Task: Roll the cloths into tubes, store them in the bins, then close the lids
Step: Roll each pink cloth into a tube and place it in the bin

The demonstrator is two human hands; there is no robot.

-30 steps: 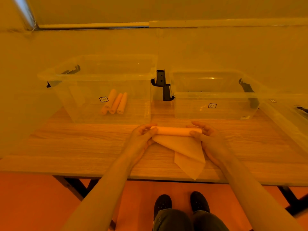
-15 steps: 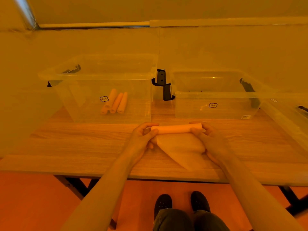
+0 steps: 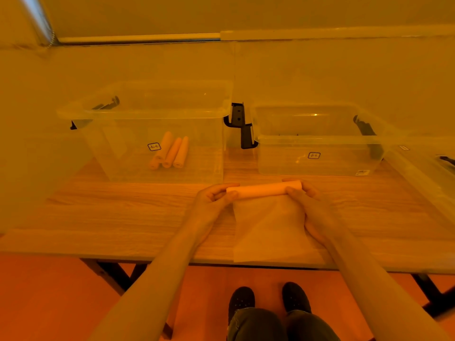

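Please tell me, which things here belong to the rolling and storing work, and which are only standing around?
For the job:
- half-rolled cloth, gripped by left hand and right hand
- left bin holding three rolled cloths
- right bin

Just around:
- wooden table
- black shoes on the floor

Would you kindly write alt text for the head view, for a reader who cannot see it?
Both hands, left hand and right hand, grip a half-rolled cloth on a wooden table. Behind it stand two clear bins: the left bin holds three rolled cloths, while the right bin looks empty.
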